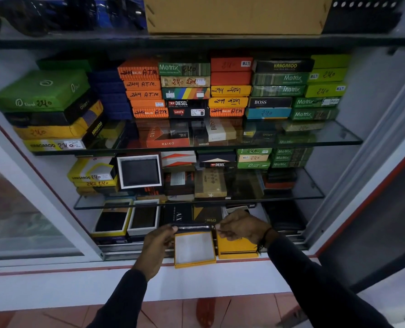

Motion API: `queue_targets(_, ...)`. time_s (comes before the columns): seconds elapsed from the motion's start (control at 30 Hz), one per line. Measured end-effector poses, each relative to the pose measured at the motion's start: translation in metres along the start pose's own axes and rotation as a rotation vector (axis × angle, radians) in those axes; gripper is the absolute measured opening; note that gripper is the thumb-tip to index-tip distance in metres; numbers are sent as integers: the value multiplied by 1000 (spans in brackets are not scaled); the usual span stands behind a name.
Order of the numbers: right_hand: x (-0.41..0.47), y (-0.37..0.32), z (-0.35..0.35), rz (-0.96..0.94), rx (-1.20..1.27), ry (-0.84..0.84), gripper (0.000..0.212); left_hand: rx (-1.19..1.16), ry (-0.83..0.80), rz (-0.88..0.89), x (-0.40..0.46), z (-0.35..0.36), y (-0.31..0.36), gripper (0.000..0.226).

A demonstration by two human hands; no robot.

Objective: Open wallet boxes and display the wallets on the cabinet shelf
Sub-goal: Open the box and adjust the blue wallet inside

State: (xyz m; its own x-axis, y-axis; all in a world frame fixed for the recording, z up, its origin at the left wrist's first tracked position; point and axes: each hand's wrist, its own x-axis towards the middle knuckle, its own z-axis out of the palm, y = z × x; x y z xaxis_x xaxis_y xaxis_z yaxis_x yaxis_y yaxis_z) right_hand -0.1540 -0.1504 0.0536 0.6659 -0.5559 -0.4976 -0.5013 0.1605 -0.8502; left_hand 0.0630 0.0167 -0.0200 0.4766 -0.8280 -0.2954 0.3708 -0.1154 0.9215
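An open yellow box (194,249) with a white lining sits at the front edge of the bottom shelf. A dark wallet with a zip (193,227) is held edge-up just above the box's far end. My left hand (157,245) grips the wallet's left end and touches the box's left side. My right hand (240,227) pinches the wallet's right end. The yellow lid (235,249) lies beside the box, under my right hand. Two open boxes showing dark wallets (128,218) stand at the bottom left, and a white-framed one (139,172) leans on the middle shelf.
Closed wallet boxes in green, orange, yellow and black are stacked on the upper glass shelf (315,143) and the middle glass shelf (291,197). A black AX box (178,215) stands behind the wallet. Sliding door frames flank the cabinet. A cardboard carton (237,15) is on top.
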Motion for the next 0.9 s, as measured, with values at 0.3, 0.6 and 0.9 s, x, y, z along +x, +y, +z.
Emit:
queue_targets(0.3, -3, -21, 114, -301, -615, 504, 13, -23, 51, 36, 5, 29, -31, 28)
queue_targets(0.6, -4, -20, 117, -286, -676, 444, 17, 37, 4, 18, 4, -2, -39, 27)
queue_targets(0.9, -8, -16, -14, -95, -115, 100, 8, -75, -183, -42, 4, -27, -12, 48)
